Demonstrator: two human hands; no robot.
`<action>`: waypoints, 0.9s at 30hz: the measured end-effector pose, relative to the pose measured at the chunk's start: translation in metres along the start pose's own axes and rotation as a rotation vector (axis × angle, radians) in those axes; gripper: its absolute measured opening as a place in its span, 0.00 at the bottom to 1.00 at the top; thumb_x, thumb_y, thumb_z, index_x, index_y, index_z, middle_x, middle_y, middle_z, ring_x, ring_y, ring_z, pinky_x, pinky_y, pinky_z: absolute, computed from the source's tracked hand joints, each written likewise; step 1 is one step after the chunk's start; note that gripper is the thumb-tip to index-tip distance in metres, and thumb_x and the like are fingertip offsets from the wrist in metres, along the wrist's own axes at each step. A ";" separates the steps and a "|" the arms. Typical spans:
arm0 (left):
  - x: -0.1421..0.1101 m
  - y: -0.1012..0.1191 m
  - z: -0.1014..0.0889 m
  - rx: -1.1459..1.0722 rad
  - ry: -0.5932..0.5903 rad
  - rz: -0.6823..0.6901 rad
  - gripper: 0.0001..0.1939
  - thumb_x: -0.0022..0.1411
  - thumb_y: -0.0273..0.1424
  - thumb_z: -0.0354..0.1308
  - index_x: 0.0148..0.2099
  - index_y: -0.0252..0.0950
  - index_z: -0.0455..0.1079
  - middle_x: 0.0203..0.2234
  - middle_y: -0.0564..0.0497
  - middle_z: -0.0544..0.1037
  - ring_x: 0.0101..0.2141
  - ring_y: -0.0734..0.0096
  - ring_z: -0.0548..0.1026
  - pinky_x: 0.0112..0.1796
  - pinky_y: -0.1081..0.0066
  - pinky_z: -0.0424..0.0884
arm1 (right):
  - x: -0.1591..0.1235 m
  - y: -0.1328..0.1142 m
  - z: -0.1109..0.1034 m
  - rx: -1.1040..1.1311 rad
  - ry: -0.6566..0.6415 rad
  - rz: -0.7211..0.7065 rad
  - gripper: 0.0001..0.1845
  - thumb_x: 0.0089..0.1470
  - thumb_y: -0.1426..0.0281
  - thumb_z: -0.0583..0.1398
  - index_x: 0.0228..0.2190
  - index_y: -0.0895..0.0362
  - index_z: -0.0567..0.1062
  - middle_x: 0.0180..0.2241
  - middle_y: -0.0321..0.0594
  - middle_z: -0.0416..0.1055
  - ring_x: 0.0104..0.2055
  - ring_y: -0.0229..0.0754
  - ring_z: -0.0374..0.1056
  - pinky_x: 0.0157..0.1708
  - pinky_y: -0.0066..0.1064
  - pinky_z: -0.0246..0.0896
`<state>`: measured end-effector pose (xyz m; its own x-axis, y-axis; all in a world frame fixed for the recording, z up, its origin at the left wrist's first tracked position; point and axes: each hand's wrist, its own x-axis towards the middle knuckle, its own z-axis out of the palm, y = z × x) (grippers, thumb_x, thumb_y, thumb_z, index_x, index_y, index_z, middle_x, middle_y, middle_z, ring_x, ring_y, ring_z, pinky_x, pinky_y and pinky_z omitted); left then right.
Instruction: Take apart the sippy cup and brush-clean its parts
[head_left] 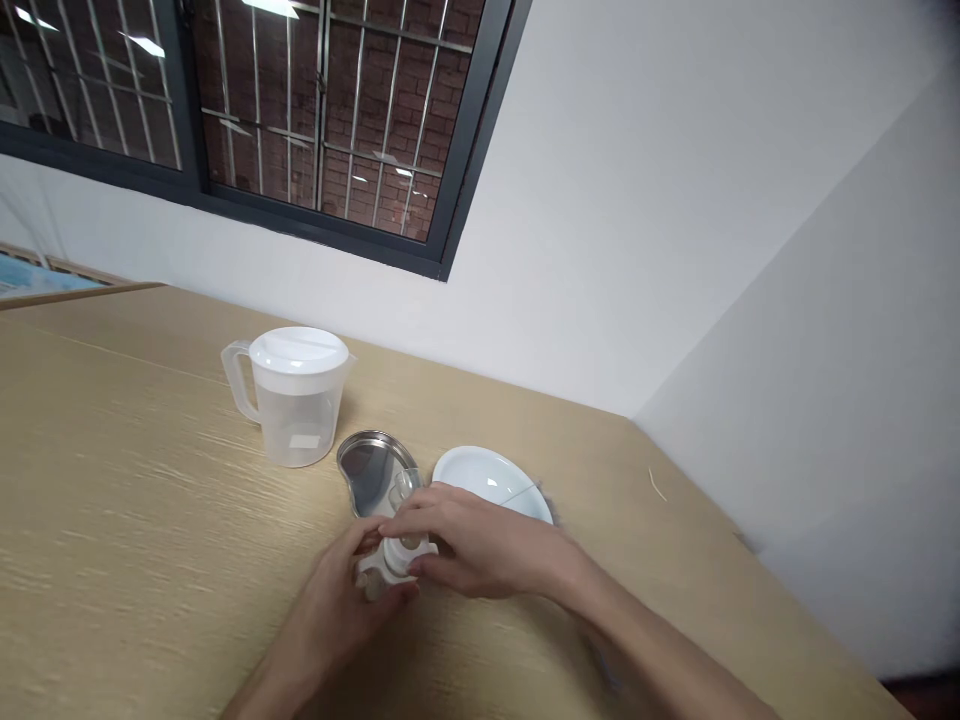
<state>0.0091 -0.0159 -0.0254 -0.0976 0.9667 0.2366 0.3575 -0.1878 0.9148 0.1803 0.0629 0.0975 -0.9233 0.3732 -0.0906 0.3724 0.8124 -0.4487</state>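
In front of me, low in the head view, both hands meet around a small white-and-clear fitting (391,560) with a round collar. My left hand (349,590) grips its lower left side between thumb and fingers. From the right, my right hand (469,535) closes on its upper part, and the fingers hide some of it. Just beyond the hands lies a shiny kidney dish (367,470). A clear glass-like piece (406,484) shows at the dish's right end, partly behind my right fingers. Behind my right hand is a white oval dish (480,465) with a thin rod (521,493) across its rim.
A lidded translucent jug (298,400) stands at the back left, handle to the left. The wooden table (150,500) runs up to a white wall (600,200) with a dark-framed window (322,225). A thin pale strip (657,485) lies near the right edge.
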 end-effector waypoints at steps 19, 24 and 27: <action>0.000 0.003 -0.009 0.003 -0.067 0.060 0.19 0.54 0.34 0.68 0.50 0.41 0.76 0.42 0.51 0.83 0.40 0.58 0.80 0.41 0.66 0.75 | 0.015 0.009 -0.010 -0.012 -0.150 -0.204 0.31 0.52 0.85 0.58 0.55 0.51 0.74 0.55 0.39 0.74 0.58 0.43 0.67 0.57 0.36 0.60; 0.002 -0.002 -0.006 -0.114 -0.064 -0.012 0.20 0.48 0.34 0.72 0.45 0.37 0.77 0.37 0.51 0.84 0.37 0.60 0.80 0.38 0.69 0.74 | 0.018 0.004 -0.009 -0.089 -0.151 -0.205 0.29 0.52 0.85 0.59 0.53 0.52 0.75 0.50 0.40 0.77 0.54 0.44 0.70 0.51 0.32 0.62; 0.001 -0.002 -0.005 -0.080 -0.052 -0.039 0.18 0.51 0.38 0.70 0.43 0.35 0.78 0.34 0.52 0.83 0.34 0.62 0.79 0.34 0.71 0.72 | 0.022 -0.009 -0.012 -0.225 -0.180 -0.111 0.22 0.52 0.81 0.62 0.49 0.54 0.77 0.44 0.41 0.78 0.47 0.44 0.73 0.43 0.30 0.63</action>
